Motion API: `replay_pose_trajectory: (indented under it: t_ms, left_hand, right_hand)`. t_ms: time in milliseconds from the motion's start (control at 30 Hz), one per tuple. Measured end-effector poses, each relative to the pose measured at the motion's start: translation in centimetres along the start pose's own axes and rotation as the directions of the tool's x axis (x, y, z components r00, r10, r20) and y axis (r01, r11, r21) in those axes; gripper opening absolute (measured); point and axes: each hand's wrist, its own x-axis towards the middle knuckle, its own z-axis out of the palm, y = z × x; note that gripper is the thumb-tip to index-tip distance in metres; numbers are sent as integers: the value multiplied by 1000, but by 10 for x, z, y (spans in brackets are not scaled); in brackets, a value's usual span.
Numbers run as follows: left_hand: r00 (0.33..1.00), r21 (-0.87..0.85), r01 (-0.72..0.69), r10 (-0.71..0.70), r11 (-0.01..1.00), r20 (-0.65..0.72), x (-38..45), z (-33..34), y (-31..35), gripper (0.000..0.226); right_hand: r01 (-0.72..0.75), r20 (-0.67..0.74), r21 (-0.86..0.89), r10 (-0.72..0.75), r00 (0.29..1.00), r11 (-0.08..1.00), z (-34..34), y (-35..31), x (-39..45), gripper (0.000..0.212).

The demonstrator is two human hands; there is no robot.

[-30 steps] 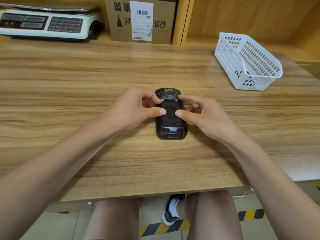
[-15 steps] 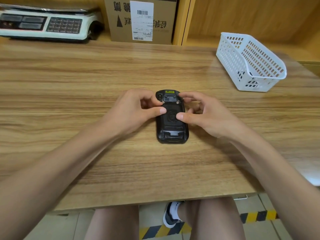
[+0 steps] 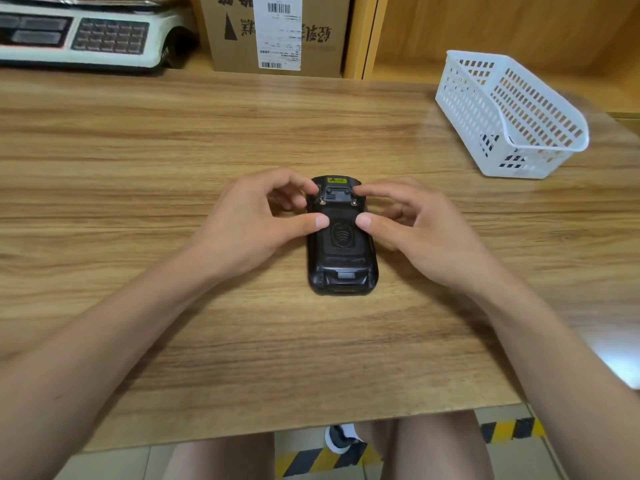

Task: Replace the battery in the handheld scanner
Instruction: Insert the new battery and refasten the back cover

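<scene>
Little has shifted since the earlier frames: both hands have stayed on the scanner [image 3: 341, 237], and only the fingers near its far end have crept slightly inward. It lies face down, back cover up, in the middle of the wooden table [image 3: 138, 209], long axis pointing away from the person. The left hand [image 3: 256, 216] rests against its left side, thumb pressed on the cover's left edge and forefinger curled at the far left corner beside a small metal screw or latch. The right hand [image 3: 412, 223] mirrors this, thumb on the right edge, forefinger reaching to the far right corner. Neither hand is closed around the device; each is loosely spread with fingertips touching it, and whether they are turning the fasteners cannot be told. By the look of things the task is at its start: the cover is still seated, no battery is exposed, and no replacement battery can be made out. Unfastening, lifting the cover, swapping the cell and closing up all remain. A white basket [image 3: 512, 109] stands well apart, far right.
</scene>
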Motion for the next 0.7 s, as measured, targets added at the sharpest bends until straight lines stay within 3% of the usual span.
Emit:
replay_pose_trajectory:
  t_ms: [200,500,700]
  left_hand:
    - [1000,35,-10,10,999,6,-1,0,3,22]
    - [1000,67,11,-11,998,0,-3,-1,7,23]
    - [997,167,-80,81,983,2,-5,0,8,22]
  right_hand:
    - [25,-35,-14,-25,999,1000,3,0,0,27]
    - [24,-71,-46,-28,997,999,3,-8,-4,22]
    - [28,-65,-66,-32,997,997,4,-10,-7,23]
